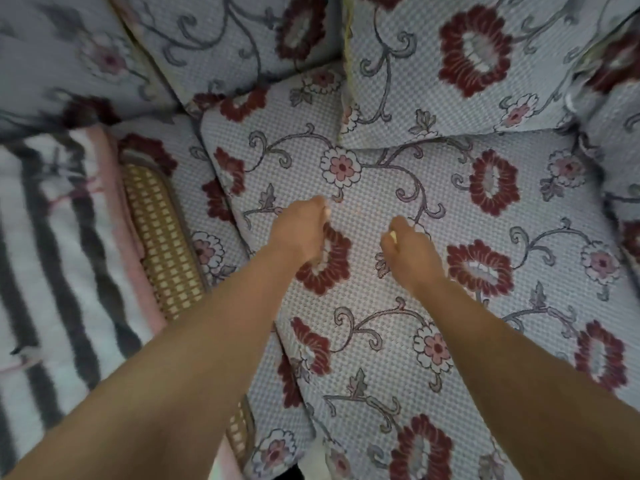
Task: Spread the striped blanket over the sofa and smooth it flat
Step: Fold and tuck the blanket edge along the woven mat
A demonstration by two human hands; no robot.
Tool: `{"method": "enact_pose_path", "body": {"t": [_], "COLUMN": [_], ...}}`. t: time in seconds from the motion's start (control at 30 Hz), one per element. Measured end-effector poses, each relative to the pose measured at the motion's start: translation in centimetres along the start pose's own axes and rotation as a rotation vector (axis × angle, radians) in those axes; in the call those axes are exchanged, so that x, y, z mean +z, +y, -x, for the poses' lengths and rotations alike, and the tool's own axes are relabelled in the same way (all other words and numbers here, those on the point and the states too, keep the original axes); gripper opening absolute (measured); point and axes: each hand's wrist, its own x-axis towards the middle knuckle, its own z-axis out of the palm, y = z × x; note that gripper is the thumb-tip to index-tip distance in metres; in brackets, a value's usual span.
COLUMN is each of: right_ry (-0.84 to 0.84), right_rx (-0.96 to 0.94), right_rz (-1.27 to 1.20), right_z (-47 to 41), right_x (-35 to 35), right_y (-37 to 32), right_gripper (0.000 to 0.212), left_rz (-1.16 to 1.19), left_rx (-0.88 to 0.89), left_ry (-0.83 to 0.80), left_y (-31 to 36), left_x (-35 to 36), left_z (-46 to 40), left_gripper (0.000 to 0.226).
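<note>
The striped blanket (62, 258), white with dark grey stripes and a pink border, lies folded on the left part of the sofa. It is apart from both hands. My left hand (304, 230) rests on the floral seat cushion (381, 174) in the middle, fingers bent down onto the fabric and hidden from me. My right hand (412, 251) sits a little to its right on the same cushion, fingers curled into a loose fist. Whether either hand pinches the cushion cover is not visible. Both forearms reach in from the bottom edge.
A tan woven pad (162, 237) shows between the blanket and the floral cover. Floral back cushions (450, 64) stand along the top. Another one (214, 39) stands at the top left. A padded floral side (620, 133) rises at the right.
</note>
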Motion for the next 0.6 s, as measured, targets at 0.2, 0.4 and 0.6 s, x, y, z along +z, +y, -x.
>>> {"method": "enact_pose_path", "body": {"t": [0.2,0.4,0.6], "right_ry": [-0.038,-0.167,-0.246], "right_rx": [-0.237,-0.58,-0.928], "right_rz": [0.058,0.254,0.324], "right_z": [0.3,4.3,14.2], "right_x": [0.4,4.8,11.6], "right_y": [-11.6,-26.0,-37.5], "right_gripper": [0.024,0.016,0.027], "left_rz": [0.118,0.182,0.177], "left_rx": [-0.135,-0.402,-0.653], "left_ry": [0.217,0.427,0.531], "left_y": [-8.7,-18.8,-26.0], "left_x": [-7.1,-12.5,-12.4], "left_z": [7.3,20.6,36.4], "left_gripper": [0.018,0.029,0.029]}}
